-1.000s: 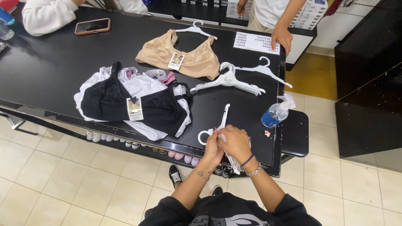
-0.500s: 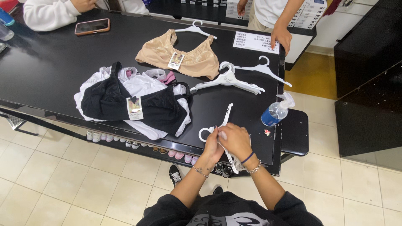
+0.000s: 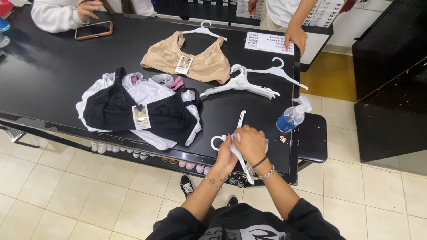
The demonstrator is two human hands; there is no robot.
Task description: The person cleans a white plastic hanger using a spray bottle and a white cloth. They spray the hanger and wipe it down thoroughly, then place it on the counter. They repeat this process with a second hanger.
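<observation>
- Head camera looks down on a black table (image 3: 40, 84), and far left a seated person's hand (image 3: 89, 8) hovers beside a phone (image 3: 93, 30) lying flat near the far edge.
- Left of centre, a black bra (image 3: 113, 111) lies spread over a heap of white garments (image 3: 149, 91), the heap reaching close to the near edge of the table; bare tabletop stretches wide to its left.
- Further back, a beige bra (image 3: 200, 60) on a white hanger lies flat, well apart from the near edge.
- Now the wearer's own hands, right at the near edge: left hand (image 3: 226, 155) is curled around the white hanger (image 3: 238, 133), gripping it by the hook end.
- Right hand (image 3: 251, 143) is closed over the same hanger's middle, fingers pressing down on it; the hanger's lower arm sticks out past the table edge beneath the wrist.
- Just behind, two loose white hangers (image 3: 242, 84) lie crossed, with a strip of bare table between them and the hands.
- Right of the hands, a blue pump bottle (image 3: 291, 118) stands at the table's right edge, near but not touching.
- Far right corner, a standing person's hand (image 3: 297, 39) rests beside a printed sheet (image 3: 269, 43).
</observation>
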